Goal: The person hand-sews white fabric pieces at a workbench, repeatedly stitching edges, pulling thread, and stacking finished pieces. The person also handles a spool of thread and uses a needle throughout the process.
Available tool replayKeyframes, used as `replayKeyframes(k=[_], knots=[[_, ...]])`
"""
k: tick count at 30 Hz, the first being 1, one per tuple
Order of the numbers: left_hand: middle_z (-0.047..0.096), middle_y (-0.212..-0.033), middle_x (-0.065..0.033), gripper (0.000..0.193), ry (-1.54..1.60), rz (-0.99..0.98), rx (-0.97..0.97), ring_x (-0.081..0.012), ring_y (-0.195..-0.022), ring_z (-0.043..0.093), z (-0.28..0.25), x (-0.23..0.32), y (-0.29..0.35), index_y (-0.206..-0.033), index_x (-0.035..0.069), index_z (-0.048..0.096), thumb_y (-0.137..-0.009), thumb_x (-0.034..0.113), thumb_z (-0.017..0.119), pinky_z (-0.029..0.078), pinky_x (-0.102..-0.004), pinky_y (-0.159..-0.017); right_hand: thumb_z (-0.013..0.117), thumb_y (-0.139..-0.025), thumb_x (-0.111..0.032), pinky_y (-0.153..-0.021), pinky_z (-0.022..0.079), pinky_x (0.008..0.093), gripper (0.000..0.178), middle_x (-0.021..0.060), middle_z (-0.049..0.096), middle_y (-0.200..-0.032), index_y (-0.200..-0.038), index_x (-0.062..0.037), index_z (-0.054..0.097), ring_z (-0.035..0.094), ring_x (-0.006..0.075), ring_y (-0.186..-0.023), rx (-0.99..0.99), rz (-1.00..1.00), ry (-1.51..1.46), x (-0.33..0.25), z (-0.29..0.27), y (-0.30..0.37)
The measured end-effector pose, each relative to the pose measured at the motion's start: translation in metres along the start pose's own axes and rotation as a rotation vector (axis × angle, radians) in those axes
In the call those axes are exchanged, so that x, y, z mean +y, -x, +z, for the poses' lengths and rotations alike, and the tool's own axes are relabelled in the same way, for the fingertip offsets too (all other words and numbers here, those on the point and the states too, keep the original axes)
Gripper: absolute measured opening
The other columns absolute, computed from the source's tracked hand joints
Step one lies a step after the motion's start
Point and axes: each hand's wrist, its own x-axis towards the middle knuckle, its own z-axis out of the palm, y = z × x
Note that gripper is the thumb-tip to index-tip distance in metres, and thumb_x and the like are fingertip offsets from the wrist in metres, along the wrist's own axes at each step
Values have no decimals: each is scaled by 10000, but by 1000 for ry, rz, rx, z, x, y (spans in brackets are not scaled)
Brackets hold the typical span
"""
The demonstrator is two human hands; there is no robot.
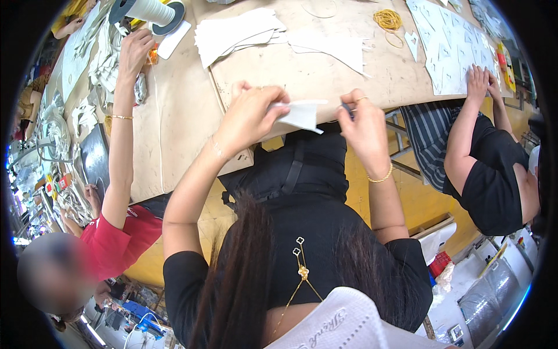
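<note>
Bright scene, fisheye edges bending strongly into black corners.

Cloth piece (303,118) in person's left hand (250,114), right hand (364,129) to its right, cloth stack (235,35) on table (189,110) beyond left hand, spool (147,11) farther left, cord bundle (387,20) beyond right hand, sheet (450,49) right of that hand

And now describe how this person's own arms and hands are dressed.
Both arms wear short black fabric sleeves, leaving the forearms bare; neither hand is gloved. The left hand has a thin, fine bracelet at its wrist; the right hand has a thicker gold-coloured chain bracelet and what looks like a slim gold-coloured ring.
</note>
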Motion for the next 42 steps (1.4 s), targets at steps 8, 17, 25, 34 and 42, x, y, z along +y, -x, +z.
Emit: replayKeyframes(k=[8, 17, 25, 34, 42], knots=[[698, -1144, -49, 301, -347, 225, 363, -218, -1107, 626, 27, -5, -126, -1167, 117, 700, -940, 309, 655, 320, -479, -1048, 769, -850, -125, -540, 562, 246, 338, 92, 699, -970, -1096, 49, 616, 666, 97, -769, 120, 229, -5, 9, -65, 5], [645, -1180, -72, 338, -597, -181, 444, -270, -1153, 568, -34, -108, -68, -1151, 116, 707, -846, 256, 748, 413, -438, -958, 743, -838, -120, -664, 568, 285, 306, 123, 711, -893, -1081, 28, 629, 687, 134, -785, 10, 12, -101, -11, -76, -16], [671, -1009, -98, 247, -454, -118, 432, -300, -1021, 624, -43, -117, -81, -1019, 79, 672, -828, 211, 756, 454, -437, -893, 722, -844, -214, -854, 531, 404, 319, 170, 676, -1032, -1074, -9, 640, 666, 326, -855, -330, -552, -288, -56, 76, -86], [691, -1120, -152, 291, -205, -230, 117, -286, -1052, 658, -68, -107, -79, -1009, 62, 715, -866, 313, 748, 491, -384, -903, 781, -837, -227, -762, 521, 341, 239, 51, 627, -1002, -1014, -80, 715, 626, 213, -845, -284, -576, 160, -16, 54, -81], [458, -1552, -151, 305, 152, -88, -145, -285, -1403, 463, -86, -98, -38, -946, 86, 725, -863, 375, 773, 396, -381, -1094, 739, -853, -119, -734, 529, 327, 98, 71, 662, -885, -915, -53, 704, 669, 208, -828, -477, -521, -45, -22, 48, -63]])
